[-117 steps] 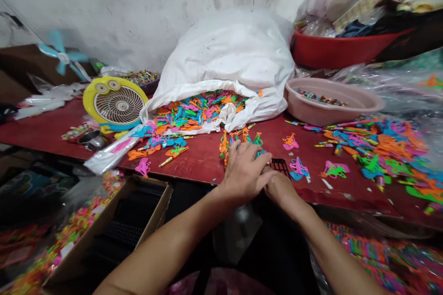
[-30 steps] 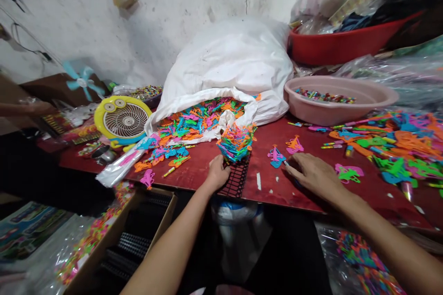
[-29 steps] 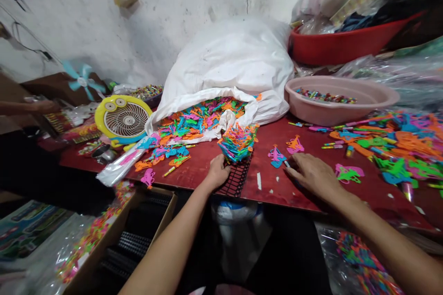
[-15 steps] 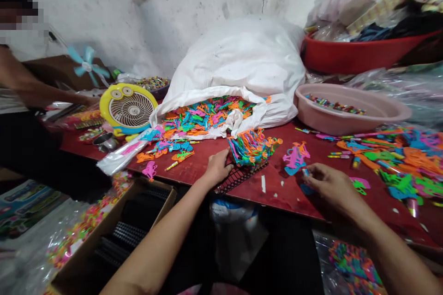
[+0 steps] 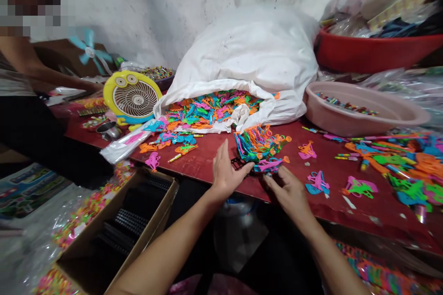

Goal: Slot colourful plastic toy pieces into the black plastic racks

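A white sack fills the back of the red table, its mouth open and spilling bright plastic toys, with the crumpled lip just behind the row being handled. To the left stand a yellow fan with goggle eyes, a small blue fan and a metal cup; beyond them a co-worker's arm reaches over the table. A pink basin sits to the right, with a red basin behind it, and loose toys lie close beside the right hand. Below the table edge, a cardboard box holds dark pieces. The toy row stands near the front edge, between the hands and partly over a black grid; it is tightly packed, in orange, blue, green and pink, with round orange ends jutting to the right. The left hand is spread, thumb well away from the fingers (the thumb tip comes up to the grid). The right hand's thumb and fingers are at a pink-and-blue toy at the near end of the row; I cannot tell whether they pinch it. The printing on a colourful package at lower left is too blurred to read.
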`<state>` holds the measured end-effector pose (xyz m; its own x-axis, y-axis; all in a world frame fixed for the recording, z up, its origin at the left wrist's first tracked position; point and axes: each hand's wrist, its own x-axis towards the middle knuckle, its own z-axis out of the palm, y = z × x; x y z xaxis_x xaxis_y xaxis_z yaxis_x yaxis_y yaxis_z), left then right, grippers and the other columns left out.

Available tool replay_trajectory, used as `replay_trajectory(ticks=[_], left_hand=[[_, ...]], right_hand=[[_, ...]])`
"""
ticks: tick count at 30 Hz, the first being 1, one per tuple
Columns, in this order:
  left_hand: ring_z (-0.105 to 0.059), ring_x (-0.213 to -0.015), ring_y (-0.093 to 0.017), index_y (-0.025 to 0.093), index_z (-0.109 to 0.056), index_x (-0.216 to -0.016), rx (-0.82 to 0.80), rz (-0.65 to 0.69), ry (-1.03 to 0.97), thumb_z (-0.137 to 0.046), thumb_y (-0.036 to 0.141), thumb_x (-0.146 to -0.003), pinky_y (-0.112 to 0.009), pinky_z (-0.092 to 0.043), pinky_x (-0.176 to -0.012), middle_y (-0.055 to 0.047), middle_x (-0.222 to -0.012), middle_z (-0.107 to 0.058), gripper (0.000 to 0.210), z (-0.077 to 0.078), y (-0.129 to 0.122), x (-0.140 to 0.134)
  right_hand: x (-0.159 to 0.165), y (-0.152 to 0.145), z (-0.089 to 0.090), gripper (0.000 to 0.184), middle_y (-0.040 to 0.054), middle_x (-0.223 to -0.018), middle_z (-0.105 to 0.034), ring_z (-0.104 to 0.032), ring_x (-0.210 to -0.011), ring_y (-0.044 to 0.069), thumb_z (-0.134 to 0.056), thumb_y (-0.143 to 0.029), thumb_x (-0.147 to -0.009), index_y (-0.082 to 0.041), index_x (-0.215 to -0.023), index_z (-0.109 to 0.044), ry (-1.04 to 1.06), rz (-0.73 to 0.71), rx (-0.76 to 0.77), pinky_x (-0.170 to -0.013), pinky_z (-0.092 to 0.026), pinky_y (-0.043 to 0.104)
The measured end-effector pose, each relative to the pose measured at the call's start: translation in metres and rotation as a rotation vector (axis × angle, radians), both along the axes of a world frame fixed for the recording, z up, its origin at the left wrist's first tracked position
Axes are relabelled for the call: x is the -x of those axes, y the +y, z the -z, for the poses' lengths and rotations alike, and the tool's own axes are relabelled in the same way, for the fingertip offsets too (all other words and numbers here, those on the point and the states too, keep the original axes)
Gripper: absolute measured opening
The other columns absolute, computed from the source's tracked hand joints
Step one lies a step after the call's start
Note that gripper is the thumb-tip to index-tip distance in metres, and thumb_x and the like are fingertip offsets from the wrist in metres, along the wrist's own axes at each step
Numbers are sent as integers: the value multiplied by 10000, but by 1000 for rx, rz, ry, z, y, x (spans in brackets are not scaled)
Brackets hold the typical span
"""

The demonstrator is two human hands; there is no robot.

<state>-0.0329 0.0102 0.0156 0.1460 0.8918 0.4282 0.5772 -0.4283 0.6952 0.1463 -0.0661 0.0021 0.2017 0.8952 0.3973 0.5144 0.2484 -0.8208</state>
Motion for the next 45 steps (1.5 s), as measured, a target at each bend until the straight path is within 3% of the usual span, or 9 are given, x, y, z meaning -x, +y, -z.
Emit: replay_trajectory(ticks=[2, 5, 9, 15, 20, 23, 28, 37, 45], left_hand=[[-388, -1382, -308, 198, -321, -1486, -189, 35, -43, -725, 541, -775, -474, -354, -1108, -173, -1499, -392, 887, -10, 1, 3], [-426, -1352, -258, 268, -543, -1344, -393, 230, 22, -676, 504, -843, -419, -353, -1095, -113, -1474, -446, 570, -28, 11, 4], [-535, -1219, -217, 272, -739, -1007, -410, 437, 169, -641, 427, -892, -407, -337, -1058, -57, -1258, -647, 216, -45, 33, -2], [-582, -1074, -208, 259, -741, -949, -317, 513, 357, -557, 423, -947, -452, -214, -1074, -20, -1020, -736, 247, -60, 54, -9], [-581, -987, -212, 260, -752, -915, -287, 632, 531, -572, 418, -937, -406, -235, -987, -18, -990, -714, 241, -82, 68, -13], [-587, -985, -215, 255, -752, -908, -259, 719, 600, -596, 429, -919, -360, -262, -909, -20, -981, -699, 234, -92, 76, -17], [-596, -941, -196, 231, -747, -879, -248, 773, 658, -618, 413, -905, -297, -280, -760, -14, -950, -692, 225, -98, 85, -21], [-612, -880, -165, 224, -752, -896, -206, 785, 666, -629, 427, -895, -268, -268, -635, -3, -949, -711, 238, -97, 92, -24], [-620, -901, -175, 246, -761, -907, -181, 790, 620, -642, 429, -881, -264, -267, -613, 0, -966, -709, 220, -92, 95, -25]], right_hand=[[0, 2, 6, 249, 70, -1010, -669, -608, -924, 200, -586, -375, -889, -206, -1050, -674, -17, -14, 12, -823, -476, 307], [-1, 4, 13, 263, 64, -980, -673, -605, -873, 194, -584, -395, -879, -193, -1018, -678, 39, -5, 64, -777, -474, 294], [-1, 4, 12, 297, 31, -840, -655, -575, -745, 172, -606, -433, -836, -174, -962, -680, 107, 28, 117, -685, -455, 270], [0, 3, 10, 291, 17, -756, -617, -543, -706, 164, -613, -450, -827, -170, -862, -682, 79, 31, 154, -658, -429, 266], [-2, 5, 10, 329, 12, -689, -625, -536, -630, 160, -671, -494, -767, -166, -801, -675, 171, 11, 207, -585, -417, 262], [-4, 8, 13, 332, 22, -679, -642, -545, -608, 162, -689, -496, -761, -166, -797, -673, 205, 119, 173, -573, -424, 268], [4, 17, 16, 294, 38, -688, -663, -570, -623, 183, -701, -468, -761, -174, -779, -688, 94, 313, 6, -615, -452, 300], [18, 16, 13, 338, 56, -672, -640, -546, -602, 184, -596, -486, -874, -177, -798, -710, -391, 354, -115, -635, -408, 308], [29, 19, 10, 380, 39, -618, -592, -495, -545, 176, -510, -483, -916, -198, -709, -653, -426, 281, -123, -570, -344, 299]])
